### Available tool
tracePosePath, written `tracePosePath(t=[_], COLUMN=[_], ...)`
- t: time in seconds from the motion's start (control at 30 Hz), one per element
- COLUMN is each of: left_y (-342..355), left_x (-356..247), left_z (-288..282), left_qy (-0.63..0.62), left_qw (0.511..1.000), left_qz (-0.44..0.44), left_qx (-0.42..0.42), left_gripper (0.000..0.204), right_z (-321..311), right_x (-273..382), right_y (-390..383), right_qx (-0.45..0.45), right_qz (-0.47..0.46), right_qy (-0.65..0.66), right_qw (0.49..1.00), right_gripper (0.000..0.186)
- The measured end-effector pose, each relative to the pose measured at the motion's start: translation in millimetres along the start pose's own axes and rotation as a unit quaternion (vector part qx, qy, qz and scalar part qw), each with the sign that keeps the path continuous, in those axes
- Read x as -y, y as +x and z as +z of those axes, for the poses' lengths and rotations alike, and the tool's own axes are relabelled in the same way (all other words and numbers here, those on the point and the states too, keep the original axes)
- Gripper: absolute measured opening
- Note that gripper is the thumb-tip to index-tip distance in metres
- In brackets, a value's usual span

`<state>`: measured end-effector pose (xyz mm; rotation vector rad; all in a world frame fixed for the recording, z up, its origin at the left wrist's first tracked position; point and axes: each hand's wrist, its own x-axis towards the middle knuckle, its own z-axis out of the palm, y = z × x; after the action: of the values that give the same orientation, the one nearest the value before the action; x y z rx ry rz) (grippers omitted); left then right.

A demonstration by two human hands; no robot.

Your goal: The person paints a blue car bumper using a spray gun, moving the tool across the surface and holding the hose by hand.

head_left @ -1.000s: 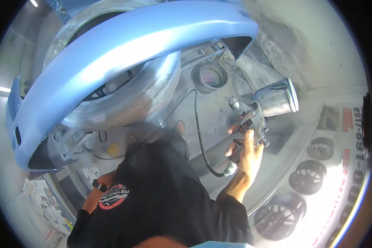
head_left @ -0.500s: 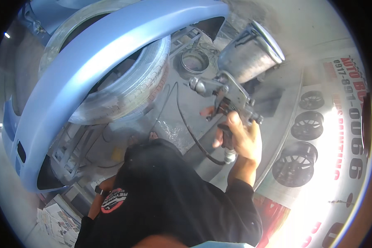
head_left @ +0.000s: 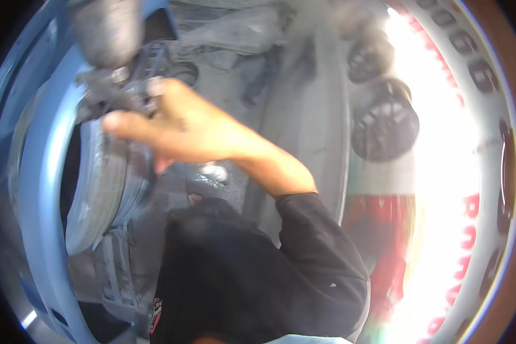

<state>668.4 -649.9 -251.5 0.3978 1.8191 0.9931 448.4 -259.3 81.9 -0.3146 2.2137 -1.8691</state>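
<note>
My right hand is closed round a paint spray gun, its arm reaching in from the right. The gun's metal cup stands on top, blurred by motion. Close by on the left curves a glossy light-blue car body panel, which looks like a bumper. The gun's front end overlaps the panel in this view; how wide the gap between them is, I cannot tell. My left hand is out of sight.
Pale, dusty tyres lie behind the panel. A light metal stand shows below them. To the right hangs a printed banner with pictures of wheels, partly washed out by glare. Crumpled sheeting lies at the far side.
My right hand has carried the spray gun leftward to the blue panel. The view has turned, so the panel sits farther left. My left forearm has gone out of view.
</note>
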Motion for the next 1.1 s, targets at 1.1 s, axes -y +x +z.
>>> tracePosePath(t=[1.1], left_y=[81], left_x=[-212], left_z=[-78], left_qy=[0.007], left_qw=[0.927], left_qz=[0.335], left_qx=[-0.171], left_gripper=[0.055], right_z=[47], right_x=[64], right_y=[-60], right_qx=[-0.085], right_qz=[0.064], right_qy=[-0.033], right_qw=[0.994], right_gripper=[0.052])
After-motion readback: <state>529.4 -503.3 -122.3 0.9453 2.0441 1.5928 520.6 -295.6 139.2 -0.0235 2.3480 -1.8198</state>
